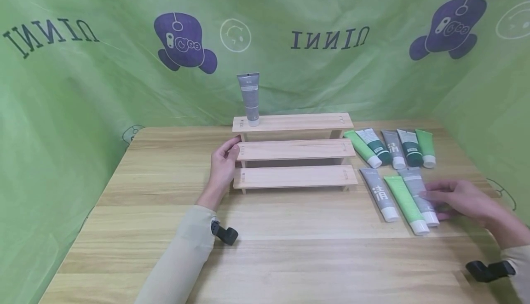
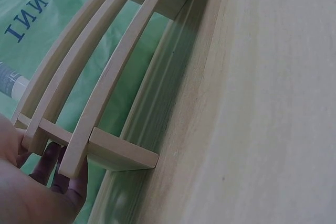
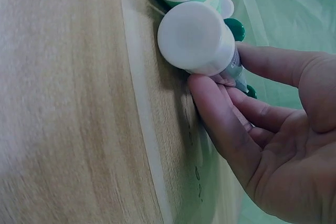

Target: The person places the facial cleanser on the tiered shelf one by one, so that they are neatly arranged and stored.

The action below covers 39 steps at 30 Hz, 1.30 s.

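A three-tier wooden rack [image 1: 296, 149] stands at the table's middle, its left end held by my left hand [image 1: 221, 170]. In the left wrist view, the fingers of that hand [image 2: 37, 192] curl around the ends of the rack's slats [image 2: 111, 74]. One grey tube [image 1: 250, 96] stands cap down at the left of the top tier. At the right, my right hand [image 1: 469, 200] grips a grey tube [image 1: 414, 184] lying on the table. The right wrist view shows the hand's [image 3: 283, 124] thumb and fingers around this tube, close to its white cap [image 3: 194, 38].
Left of the gripped tube lie a light green tube [image 1: 403, 198] and a grey tube [image 1: 378, 191]. Behind them is a row of several green, white-and-green and grey tubes [image 1: 393, 147]. A green printed curtain [image 1: 290, 74] surrounds the wooden table [image 1: 290, 258].
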Each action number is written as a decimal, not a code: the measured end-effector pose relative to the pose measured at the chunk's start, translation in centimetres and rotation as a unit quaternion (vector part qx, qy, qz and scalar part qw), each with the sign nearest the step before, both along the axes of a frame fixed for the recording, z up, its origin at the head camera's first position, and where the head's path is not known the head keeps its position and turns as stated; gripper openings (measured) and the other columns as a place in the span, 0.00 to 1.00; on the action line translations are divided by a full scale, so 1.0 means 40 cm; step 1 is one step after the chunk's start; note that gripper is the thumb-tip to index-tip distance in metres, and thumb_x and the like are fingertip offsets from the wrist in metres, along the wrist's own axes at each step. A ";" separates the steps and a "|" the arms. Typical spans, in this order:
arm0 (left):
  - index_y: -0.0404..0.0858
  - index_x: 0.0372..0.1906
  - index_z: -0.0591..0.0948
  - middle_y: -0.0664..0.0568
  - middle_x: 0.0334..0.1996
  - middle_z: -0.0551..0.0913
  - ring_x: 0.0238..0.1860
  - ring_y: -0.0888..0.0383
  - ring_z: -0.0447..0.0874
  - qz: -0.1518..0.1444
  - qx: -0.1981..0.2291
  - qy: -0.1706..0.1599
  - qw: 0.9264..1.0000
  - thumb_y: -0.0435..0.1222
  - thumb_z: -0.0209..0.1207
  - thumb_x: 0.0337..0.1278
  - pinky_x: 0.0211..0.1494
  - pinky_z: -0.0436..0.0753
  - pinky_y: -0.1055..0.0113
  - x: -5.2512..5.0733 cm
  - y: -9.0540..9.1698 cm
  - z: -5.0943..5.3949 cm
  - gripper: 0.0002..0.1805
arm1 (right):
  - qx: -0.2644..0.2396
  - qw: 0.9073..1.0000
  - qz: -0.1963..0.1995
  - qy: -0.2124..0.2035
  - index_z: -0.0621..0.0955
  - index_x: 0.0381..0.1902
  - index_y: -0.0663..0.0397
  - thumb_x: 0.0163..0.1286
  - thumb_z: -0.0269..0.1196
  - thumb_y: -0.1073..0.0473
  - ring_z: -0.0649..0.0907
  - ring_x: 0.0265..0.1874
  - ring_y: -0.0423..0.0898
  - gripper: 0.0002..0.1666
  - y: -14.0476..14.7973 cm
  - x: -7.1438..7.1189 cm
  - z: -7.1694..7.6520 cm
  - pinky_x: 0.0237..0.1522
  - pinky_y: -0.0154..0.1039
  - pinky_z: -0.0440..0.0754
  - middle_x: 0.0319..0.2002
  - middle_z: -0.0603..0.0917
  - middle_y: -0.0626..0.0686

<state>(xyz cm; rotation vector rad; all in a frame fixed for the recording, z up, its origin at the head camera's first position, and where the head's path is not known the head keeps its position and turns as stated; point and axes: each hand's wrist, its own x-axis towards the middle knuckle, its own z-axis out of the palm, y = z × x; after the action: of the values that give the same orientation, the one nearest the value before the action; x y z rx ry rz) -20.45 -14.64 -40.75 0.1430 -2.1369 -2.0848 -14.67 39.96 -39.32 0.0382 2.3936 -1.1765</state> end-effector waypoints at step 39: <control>0.37 0.66 0.77 0.42 0.55 0.81 0.47 0.55 0.80 0.009 -0.006 0.000 1.000 0.34 0.50 0.77 0.55 0.83 0.61 -0.001 0.000 0.000 0.19 | -0.034 0.994 -0.040 0.091 0.57 0.66 0.87 0.76 0.60 0.63 0.86 0.36 0.41 0.37 0.009 0.060 0.002 0.38 0.45 0.89 0.43 0.84 0.50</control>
<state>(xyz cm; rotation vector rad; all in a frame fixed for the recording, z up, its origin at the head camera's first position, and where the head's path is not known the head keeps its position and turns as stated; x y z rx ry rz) -20.48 -14.62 -40.74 0.1605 -2.1394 -2.0630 -12.26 40.33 -39.25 0.0036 2.5269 -1.3509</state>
